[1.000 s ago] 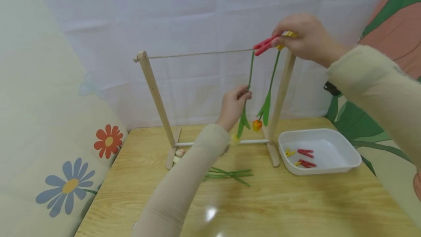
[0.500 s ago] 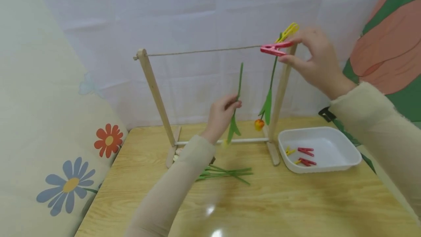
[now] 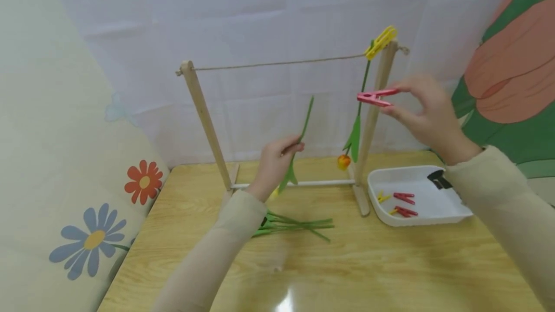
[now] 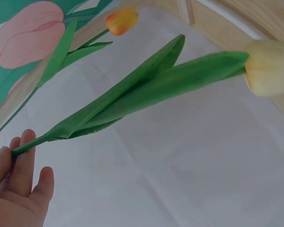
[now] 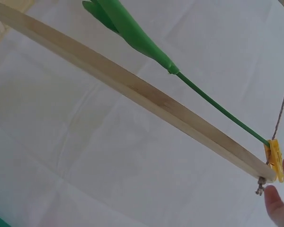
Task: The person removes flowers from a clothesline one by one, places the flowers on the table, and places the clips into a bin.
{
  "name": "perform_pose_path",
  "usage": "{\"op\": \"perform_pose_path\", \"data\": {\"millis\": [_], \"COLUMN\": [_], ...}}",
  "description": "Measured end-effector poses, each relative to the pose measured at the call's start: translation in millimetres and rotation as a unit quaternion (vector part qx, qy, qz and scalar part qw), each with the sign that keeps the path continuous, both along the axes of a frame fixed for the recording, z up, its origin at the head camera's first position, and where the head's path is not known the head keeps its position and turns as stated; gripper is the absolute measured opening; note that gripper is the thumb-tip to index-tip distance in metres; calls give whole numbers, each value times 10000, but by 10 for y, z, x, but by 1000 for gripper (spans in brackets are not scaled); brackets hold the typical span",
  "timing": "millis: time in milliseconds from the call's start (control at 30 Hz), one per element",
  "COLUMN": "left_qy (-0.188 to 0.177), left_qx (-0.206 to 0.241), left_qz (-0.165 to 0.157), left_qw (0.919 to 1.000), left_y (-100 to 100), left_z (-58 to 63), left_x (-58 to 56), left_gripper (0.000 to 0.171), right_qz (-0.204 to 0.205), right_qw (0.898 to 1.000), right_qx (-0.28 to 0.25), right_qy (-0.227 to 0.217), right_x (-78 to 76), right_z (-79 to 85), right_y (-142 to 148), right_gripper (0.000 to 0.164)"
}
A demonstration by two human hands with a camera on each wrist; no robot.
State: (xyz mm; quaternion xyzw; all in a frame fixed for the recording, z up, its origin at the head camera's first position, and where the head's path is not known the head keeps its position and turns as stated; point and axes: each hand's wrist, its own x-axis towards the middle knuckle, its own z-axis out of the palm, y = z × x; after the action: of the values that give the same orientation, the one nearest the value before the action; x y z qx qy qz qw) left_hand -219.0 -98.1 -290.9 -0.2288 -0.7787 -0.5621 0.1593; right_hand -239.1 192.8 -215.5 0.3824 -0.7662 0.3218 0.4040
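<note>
My left hand (image 3: 277, 162) pinches the green stem of a pale yellow artificial tulip (image 4: 270, 68), which hangs bloom-down with the bare stem end pointing up, below the twine (image 3: 277, 63). Between thumb and finger of my right hand (image 3: 431, 114) is a red clothespin (image 3: 375, 97), held by its handle ends in front of the rack's right post. An orange tulip (image 3: 344, 162) hangs upside down from the twine, clipped by a yellow clothespin (image 3: 381, 42) beside that post. In the right wrist view the red clothespin is out of sight.
The wooden rack (image 3: 204, 119) stands on the table (image 3: 347, 264), a white bar (image 3: 325, 183) joining its feet. Several green stems (image 3: 299, 225) lie in front, their blooms hidden behind the left arm. At right a white tray (image 3: 416, 220) holds several red and yellow clothespins.
The red clothespin has come away from the twine and moved right and down with my right hand. My left hand has carried the pale yellow tulip down and left, away from the twine.
</note>
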Motion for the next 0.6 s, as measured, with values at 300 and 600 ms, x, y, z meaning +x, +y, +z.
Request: {"op": "perform_pose_path", "data": {"millis": [300,600], "left_qy": [367,276], "left_qx": [-651,-889], "left_qz": [-99,-140], "left_qw": [9972,9956], "left_y": [-137,-250], "left_z": [-110,-155], "left_x": [122,223], "left_gripper": [23,24], "right_qz": [-210,-277], "right_qw": [9974,9939], "right_qx": [-332,-736], "right_qy": [-597,-770], "right_x": [178,230], "right_z": [-280,-567], "right_y": [101,221], "right_gripper": [78,79]}}
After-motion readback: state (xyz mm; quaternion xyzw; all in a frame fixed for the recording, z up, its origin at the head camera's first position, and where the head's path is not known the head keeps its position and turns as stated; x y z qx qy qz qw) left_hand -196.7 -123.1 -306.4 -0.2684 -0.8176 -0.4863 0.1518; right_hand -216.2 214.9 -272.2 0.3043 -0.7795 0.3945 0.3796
